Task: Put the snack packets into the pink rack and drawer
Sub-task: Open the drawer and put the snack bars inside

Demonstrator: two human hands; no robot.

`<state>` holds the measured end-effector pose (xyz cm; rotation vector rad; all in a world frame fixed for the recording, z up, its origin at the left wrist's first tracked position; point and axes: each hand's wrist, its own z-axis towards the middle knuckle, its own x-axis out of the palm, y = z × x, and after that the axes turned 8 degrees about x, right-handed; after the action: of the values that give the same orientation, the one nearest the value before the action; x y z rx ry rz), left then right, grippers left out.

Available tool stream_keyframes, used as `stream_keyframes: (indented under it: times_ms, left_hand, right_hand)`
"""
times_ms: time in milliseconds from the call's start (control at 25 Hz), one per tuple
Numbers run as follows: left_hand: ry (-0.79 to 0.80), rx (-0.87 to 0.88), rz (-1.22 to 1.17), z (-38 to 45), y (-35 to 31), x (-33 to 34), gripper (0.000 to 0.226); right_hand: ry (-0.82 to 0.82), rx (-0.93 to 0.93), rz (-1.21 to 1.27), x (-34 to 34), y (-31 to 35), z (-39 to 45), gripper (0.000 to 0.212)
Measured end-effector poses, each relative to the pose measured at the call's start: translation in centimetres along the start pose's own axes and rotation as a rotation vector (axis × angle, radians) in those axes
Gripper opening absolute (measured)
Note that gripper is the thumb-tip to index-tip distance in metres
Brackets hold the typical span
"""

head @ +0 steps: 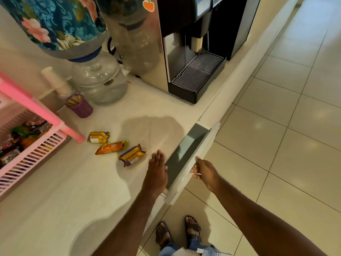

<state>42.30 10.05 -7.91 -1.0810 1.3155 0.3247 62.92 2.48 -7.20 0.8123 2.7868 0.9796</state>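
Three snack packets lie on the white counter: a yellow-purple packet point(98, 137) nearest the rack, an orange packet point(110, 147) in the middle, and another yellow-purple packet point(132, 155) closest to me. The pink rack point(33, 150) stands at the left with several packets in its lower tray. The drawer point(191, 163) under the counter edge is pulled partly out and its inside looks bare. My left hand point(156, 170) lies flat and open on the counter just right of the nearest packet. My right hand point(203, 170) grips the drawer's front panel.
A coffee machine point(193, 52) with a drip tray stands at the back. A clear water jug point(99, 78), stacked paper cups point(57, 82) and a purple cup of stirrers point(79, 106) sit behind the packets. Tiled floor lies at the right.
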Motion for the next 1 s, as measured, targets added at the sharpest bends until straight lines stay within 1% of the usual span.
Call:
stream_keyframes:
  times_ms: [120,280,440,640,720,800,840,880,920,960,1000]
  left_hand:
    - [-0.032,-0.005,0.004,0.0,-0.2,0.3,0.059]
    - [-0.054,-0.008,0.025,0.1,-0.4,0.6,0.06]
    - [-0.059,-0.017,0.031,0.1,-0.6,0.7,0.063]
    - [-0.033,0.007,0.022,-0.1,-0.5,0.2,0.065]
    - [-0.002,0.015,0.02,-0.3,-0.4,-0.2,0.068]
    - [0.02,0.024,0.001,-0.5,-0.6,-1.0,0.071]
    - [0.006,0.034,-0.015,-0.6,-0.7,-1.6,0.069]
    - [-0.037,0.051,-0.026,-0.6,-0.6,-2.4,0.065]
    - [-0.108,0.08,-0.025,-0.6,-0.5,-3.5,0.058]
    - [-0.201,0.115,-0.013,-0.5,-0.1,-4.7,0.049]
    - [-0.297,0.14,0.002,-0.3,0.5,-5.9,0.042]
  right_hand:
    - [-0.071,-0.012,0.029,-1.7,-0.9,-0.7,0.041]
    - [-0.209,-0.051,-0.02,-3.7,-2.2,-1.3,0.05]
    - [-0.295,-0.11,0.01,-5.2,-3.7,-2.0,0.049]
    - [-0.382,-0.184,0.018,-6.9,-4.9,-1.7,0.055]
    - [-0.437,-0.211,0.042,-7.0,-5.3,-1.5,0.049]
    - [-0.519,-0.201,0.099,-7.0,-5.1,-1.3,0.036]
    - [-0.575,-0.209,0.112,-6.8,-4.7,-1.4,0.036]
    - [-0.653,-0.24,0.085,-6.6,-4.0,-1.5,0.042]
    - [-0.728,-0.302,0.022,-6.3,-3.3,-1.6,0.048]
    - [-0.766,-0.396,-0.08,-5.6,-2.4,-1.8,0.051]
    - [-0.745,-0.509,-0.205,-4.6,-1.6,-1.9,0.05]
